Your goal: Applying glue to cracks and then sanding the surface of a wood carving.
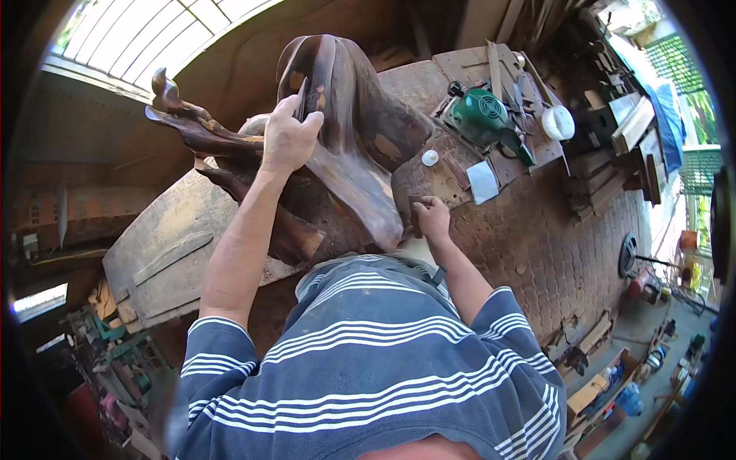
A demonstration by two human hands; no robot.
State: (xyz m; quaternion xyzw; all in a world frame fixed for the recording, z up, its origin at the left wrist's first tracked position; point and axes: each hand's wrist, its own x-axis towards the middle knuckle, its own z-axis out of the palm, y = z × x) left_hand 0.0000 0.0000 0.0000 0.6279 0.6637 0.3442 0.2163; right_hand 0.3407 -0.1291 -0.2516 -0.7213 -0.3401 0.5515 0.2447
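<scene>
Brown, twisting wood [349,130] reaches the dusty bench's [180,218] edge; room leftward. Left hand [290,138] pinches slim dark blade [302,90]; right hand [435,221], grip unclear.

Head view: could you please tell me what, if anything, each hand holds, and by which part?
Left hand: seemingly a thin pointed piece, by its lower end. Right hand: seemingly a flat brown piece, by its edge.

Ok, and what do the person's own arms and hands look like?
The left hand and right hand are bare, without gloves, and both forearms are uncovered. The short sleeves are dark blue, banded with thin white lines.
</scene>
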